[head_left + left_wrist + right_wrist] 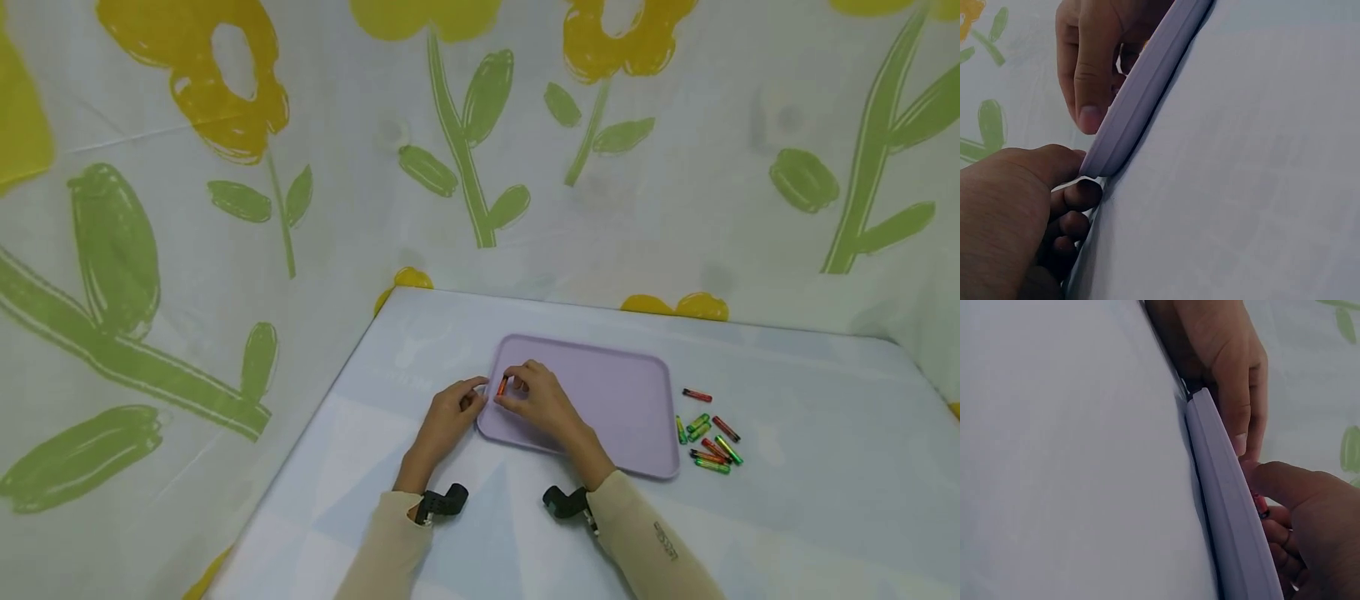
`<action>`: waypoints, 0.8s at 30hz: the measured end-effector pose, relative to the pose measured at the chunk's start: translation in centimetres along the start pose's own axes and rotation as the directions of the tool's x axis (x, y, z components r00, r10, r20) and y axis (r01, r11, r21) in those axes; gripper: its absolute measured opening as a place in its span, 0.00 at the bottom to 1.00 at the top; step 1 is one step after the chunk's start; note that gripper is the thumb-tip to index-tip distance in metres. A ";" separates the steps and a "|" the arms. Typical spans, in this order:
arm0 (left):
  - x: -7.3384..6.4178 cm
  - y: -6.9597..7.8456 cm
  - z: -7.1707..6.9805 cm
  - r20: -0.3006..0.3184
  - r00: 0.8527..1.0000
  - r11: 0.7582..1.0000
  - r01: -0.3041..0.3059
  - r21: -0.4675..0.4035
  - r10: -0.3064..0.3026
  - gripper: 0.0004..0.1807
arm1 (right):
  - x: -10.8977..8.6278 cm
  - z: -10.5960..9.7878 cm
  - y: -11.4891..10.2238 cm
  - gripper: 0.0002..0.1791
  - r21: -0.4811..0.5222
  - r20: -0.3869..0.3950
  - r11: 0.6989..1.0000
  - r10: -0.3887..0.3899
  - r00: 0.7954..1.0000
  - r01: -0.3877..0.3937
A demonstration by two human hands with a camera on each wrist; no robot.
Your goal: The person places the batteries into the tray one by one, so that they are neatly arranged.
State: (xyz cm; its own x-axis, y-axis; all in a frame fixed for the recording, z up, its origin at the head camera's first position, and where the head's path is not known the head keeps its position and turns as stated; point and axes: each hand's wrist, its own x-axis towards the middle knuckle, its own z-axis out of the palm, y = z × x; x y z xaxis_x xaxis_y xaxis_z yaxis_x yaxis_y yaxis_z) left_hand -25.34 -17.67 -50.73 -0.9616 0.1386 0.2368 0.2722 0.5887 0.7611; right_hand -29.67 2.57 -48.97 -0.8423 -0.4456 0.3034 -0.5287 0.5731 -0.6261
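Note:
A light purple tray (600, 400) with a raised rim lies on the table. Over its left end, my right hand (546, 406) pinches a small red battery (502, 386) between thumb and fingertips, standing nearly upright. Much of that battery is hidden behind the tray's rim in the right wrist view, where only a red piece (1260, 503) shows. My left hand (447, 418) grips the tray's left edge, thumb at the rim and the other fingers curled below, as the left wrist view shows. Right of the tray lie several loose red batteries (726, 429) and green batteries (712, 467).
A pale patterned cloth covers the table (825, 467). Behind and to the left hangs a white curtain (337, 167) printed with yellow flowers and green leaves. One red battery (697, 395) lies apart, behind the loose group.

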 end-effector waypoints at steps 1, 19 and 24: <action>0.0 0.0 0.0 -0.001 1.000 1.000 0.006 -0.001 -0.006 0.18 | 0.1 0.1 0.0 0.23 0.001 0.003 1.000 0.007 1.000 -0.007; 0.1 0.5 0.0 -0.005 1.000 1.000 0.016 0.010 -0.016 0.17 | 1.1 1.3 0.9 0.26 -0.010 0.016 1.000 0.013 1.000 -0.013; 0.0 0.3 0.1 -0.011 1.000 1.000 0.014 0.005 -0.014 0.18 | 1.3 1.5 0.9 0.25 -0.023 0.024 1.000 0.003 1.000 -0.003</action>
State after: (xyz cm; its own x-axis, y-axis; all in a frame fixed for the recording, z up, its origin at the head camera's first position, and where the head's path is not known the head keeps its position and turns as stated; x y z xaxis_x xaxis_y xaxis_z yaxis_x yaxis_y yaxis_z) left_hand -25.28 -17.42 -50.54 -0.9649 0.1213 0.2327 0.2584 0.5947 0.7613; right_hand -31.09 1.43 -50.20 -0.8413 -0.4597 0.2843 -0.5286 0.5898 -0.6105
